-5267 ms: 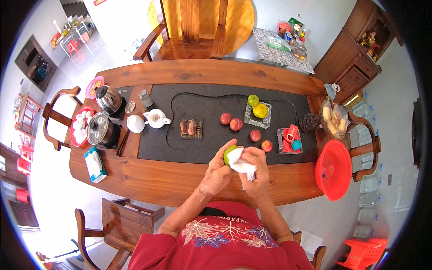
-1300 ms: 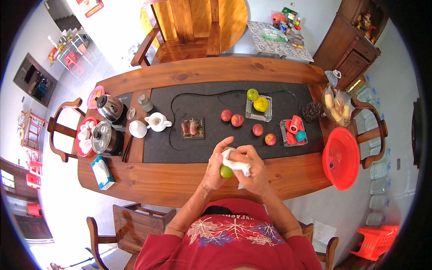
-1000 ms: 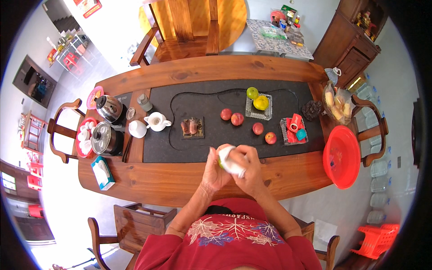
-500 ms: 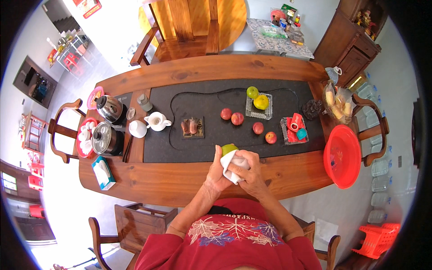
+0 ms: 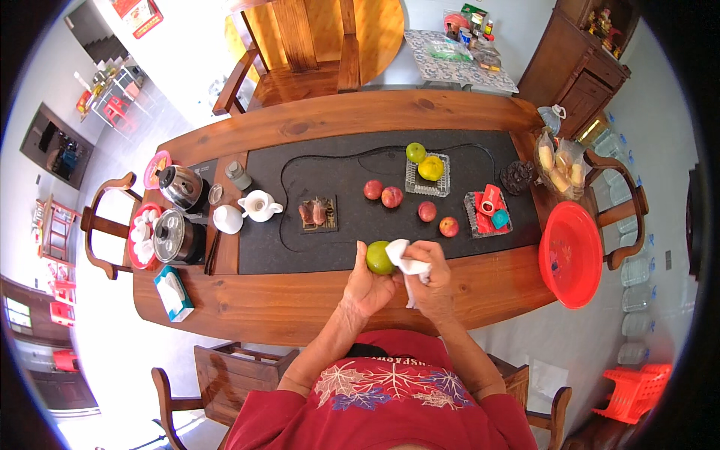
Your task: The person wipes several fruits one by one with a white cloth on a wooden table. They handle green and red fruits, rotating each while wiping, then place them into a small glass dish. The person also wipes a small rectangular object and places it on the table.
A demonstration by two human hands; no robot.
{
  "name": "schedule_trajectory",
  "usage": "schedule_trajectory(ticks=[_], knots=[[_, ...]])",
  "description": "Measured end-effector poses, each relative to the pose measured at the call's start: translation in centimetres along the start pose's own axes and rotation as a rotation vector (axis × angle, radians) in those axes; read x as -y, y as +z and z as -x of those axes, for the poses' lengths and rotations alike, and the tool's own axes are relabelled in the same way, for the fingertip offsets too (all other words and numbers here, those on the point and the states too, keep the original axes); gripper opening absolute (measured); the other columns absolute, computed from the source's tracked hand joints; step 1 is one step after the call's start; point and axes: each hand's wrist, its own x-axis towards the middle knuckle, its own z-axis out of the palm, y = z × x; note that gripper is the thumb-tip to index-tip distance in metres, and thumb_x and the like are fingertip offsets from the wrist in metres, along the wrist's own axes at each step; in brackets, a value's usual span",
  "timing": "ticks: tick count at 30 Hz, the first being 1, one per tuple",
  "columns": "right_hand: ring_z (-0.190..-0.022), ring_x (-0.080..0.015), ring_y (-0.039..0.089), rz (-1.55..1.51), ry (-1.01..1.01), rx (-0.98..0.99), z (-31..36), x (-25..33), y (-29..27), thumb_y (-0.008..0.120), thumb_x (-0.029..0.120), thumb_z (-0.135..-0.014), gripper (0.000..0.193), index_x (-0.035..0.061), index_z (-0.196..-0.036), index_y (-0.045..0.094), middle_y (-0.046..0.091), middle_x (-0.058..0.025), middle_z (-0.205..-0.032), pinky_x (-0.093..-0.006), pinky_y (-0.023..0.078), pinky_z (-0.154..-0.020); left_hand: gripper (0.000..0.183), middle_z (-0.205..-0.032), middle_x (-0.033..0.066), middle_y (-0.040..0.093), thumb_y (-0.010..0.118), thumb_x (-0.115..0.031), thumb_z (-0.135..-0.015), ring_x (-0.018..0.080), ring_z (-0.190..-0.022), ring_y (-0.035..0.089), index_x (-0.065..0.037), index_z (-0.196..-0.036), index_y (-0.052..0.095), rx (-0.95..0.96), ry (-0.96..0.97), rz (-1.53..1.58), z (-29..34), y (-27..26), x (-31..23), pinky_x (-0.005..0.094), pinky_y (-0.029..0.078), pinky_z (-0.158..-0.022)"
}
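Over the table's near edge, my left hand (image 5: 366,292) cups a round green citrus fruit (image 5: 379,258) with the thumb along its left side. My right hand (image 5: 435,291) pinches a white cloth (image 5: 412,265), which touches the fruit's right side. One end of the cloth hangs below the fingers. Beyond my hands stands a square glass dish (image 5: 442,187) with a yellow-green citrus fruit (image 5: 430,168) in it and a green one (image 5: 415,152) at its far left corner. Several red fruits, among them a plum-like one (image 5: 391,196), lie loose on the dark inlay.
A second glass dish (image 5: 480,229) holds red packets. A red basin (image 5: 559,281) sits at the right end, near bagged bread (image 5: 561,169). Leftward are a white teapot (image 5: 260,205), a white cup (image 5: 227,219), a kettle (image 5: 182,185), a lidded pot (image 5: 178,238) and a tissue box (image 5: 173,294).
The cloth has come off the front of the green citrus fruit to its right side, baring more of the fruit. My right hand has shifted slightly right with the cloth.
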Motion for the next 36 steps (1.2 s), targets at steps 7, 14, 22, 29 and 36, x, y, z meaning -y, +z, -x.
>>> schedule_trajectory(ticks=[7,14,22,29,36], knots=[[-0.091,-0.0299,0.055,0.195,-0.196,0.039,1.3,-0.4,1.3,0.07,-0.002,-0.069,0.032,0.0051,-0.099,0.059,0.055,-0.0116,-0.101,-0.0361,0.046,-0.077,0.052,-0.108,0.0089,0.058,0.03,-0.058,-0.093,0.025,-0.102,0.055,-0.014,-0.114,0.051,-0.107,0.057,0.083,0.6,1.2,0.1,0.0419,0.042,-0.095],[-0.09,-0.0274,0.056,0.09,-0.151,0.265,2.5,-0.7,0.4,0.068,-0.004,-0.07,0.03,0.006,-0.097,0.061,0.056,-0.0093,-0.096,-0.0327,0.045,-0.078,0.062,-0.106,0.0101,0.06,0.036,-0.063,-0.089,0.0243,-0.093,0.055,-0.008,-0.111,0.056,-0.163,0.002,-0.037,0.6,-0.5,-0.6,0.0405,0.047,-0.088],[-0.093,-0.0266,0.054,0.086,-0.007,0.063,-1.3,0.3,0.1,0.062,-0.003,-0.072,0.037,0.0071,-0.107,0.063,0.052,-0.0121,-0.105,-0.0344,0.045,-0.079,0.033,-0.12,0.0045,0.055,0.04,-0.038,-0.097,0.0217,-0.106,0.052,-0.019,-0.122,0.049,-0.101,0.131,-0.076,0.7,3.4,0.2,0.0341,0.044,-0.082],[-0.097,-0.0299,0.051,0.454,-0.476,0.155,0.0,0.3,1.2,0.071,0.006,-0.061,0.038,0.0152,-0.097,0.067,0.051,-0.0089,-0.111,-0.0403,0.045,-0.081,0.039,-0.119,0.0108,0.055,0.041,-0.039,-0.097,0.0265,-0.112,0.053,-0.013,-0.125,0.049,-0.095,0.111,-0.074,1.3,2.3,-0.2,0.0424,0.044,-0.097],[-0.093,-0.0296,0.053,0.359,-0.297,0.276,2.0,-1.2,-0.6,0.07,0.0,-0.061,0.039,0.0123,-0.098,0.067,0.05,-0.0084,-0.102,-0.0392,0.045,-0.078,0.048,-0.115,0.0101,0.057,0.047,-0.049,-0.092,0.0264,-0.111,0.053,-0.008,-0.115,0.055,-0.085,0.019,-0.169,1.1,1.6,0.0,0.0433,0.043,-0.098]])
